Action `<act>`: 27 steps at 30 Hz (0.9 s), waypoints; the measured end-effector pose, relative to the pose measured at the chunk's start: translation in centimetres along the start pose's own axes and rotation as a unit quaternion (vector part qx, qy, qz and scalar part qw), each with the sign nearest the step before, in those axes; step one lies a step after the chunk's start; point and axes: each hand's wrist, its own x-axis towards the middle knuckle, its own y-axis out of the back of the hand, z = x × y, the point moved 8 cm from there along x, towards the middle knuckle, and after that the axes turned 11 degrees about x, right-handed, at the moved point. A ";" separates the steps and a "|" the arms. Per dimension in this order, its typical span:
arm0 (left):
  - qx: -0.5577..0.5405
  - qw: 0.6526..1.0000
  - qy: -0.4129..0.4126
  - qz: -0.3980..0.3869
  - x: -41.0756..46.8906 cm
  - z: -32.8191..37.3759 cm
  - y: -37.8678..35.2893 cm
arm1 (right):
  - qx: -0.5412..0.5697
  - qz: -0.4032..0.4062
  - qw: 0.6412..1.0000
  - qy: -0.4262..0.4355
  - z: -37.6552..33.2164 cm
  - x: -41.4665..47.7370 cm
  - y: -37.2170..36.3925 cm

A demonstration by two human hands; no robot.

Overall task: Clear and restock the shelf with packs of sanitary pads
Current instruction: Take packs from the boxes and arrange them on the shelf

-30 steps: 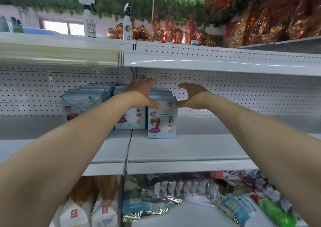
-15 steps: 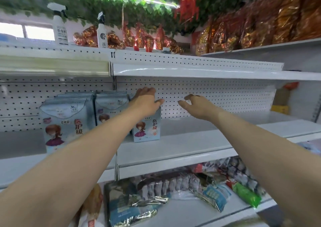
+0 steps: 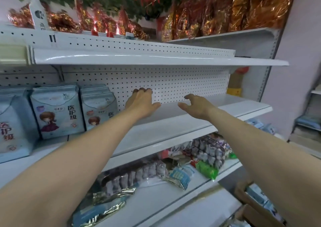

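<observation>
Now both our arms stretch out over the white shelf (image 3: 173, 129). Our left hand (image 3: 142, 103) hangs loose and empty just right of the packs of pads (image 3: 57, 110), which stand upright in rows at the shelf's left end. Our right hand (image 3: 197, 107), fingers loosely curled, grasps nothing either, a little apart from the left. Behind both is the pegboard (image 3: 173, 82); snack bags (image 3: 205, 150) lie on the shelf below.
</observation>
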 end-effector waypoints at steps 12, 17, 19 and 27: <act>-0.054 0.998 -0.009 -0.031 2.5 19.1 -7.6 | -0.042 0.031 0.998 -0.028 18.9 -1.9 10.0; -0.068 0.996 -0.024 -0.052 3.0 29.3 -12.2 | -0.045 0.020 0.996 -0.072 29.0 -4.0 14.0; -0.076 0.995 -0.035 -0.059 3.0 33.1 -14.1 | -0.046 0.016 0.994 -0.093 32.9 -5.0 15.2; -0.103 0.985 -0.058 -0.124 1.5 45.8 -22.0 | -0.045 0.015 0.985 -0.166 47.0 -9.8 17.6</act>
